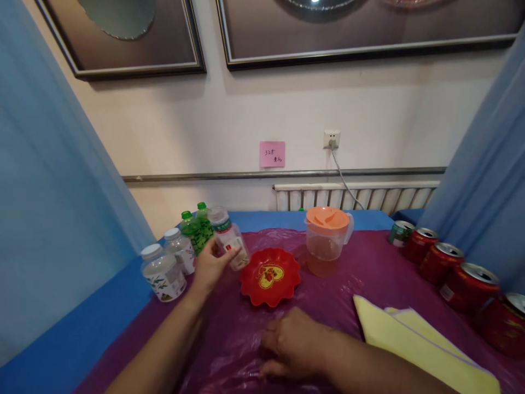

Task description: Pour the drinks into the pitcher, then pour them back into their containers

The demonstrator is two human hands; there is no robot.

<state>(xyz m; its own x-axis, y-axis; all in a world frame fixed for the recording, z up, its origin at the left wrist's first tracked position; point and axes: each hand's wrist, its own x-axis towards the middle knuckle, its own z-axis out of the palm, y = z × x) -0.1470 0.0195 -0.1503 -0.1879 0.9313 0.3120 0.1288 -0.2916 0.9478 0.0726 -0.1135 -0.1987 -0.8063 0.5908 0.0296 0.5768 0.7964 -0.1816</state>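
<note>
My left hand (pixel 211 267) is wrapped round a clear plastic bottle (pixel 229 238) with a white and red label, held tilted just left of a red scalloped dish (pixel 269 276). My right hand (pixel 293 342) lies on the purple plastic sheet (pixel 361 268) in front of the dish, fingers curled loosely, with nothing visible in it. Two white-capped clear bottles (pixel 164 271) and two green bottles (pixel 196 227) stand to the left of the held bottle.
A clear pitcher (pixel 327 241) with an orange lid holds some liquid behind the dish. A row of red cans (pixel 451 271) lines the right side. A folded yellow cloth (pixel 414 339) lies at the near right. Blue curtains hang on both sides.
</note>
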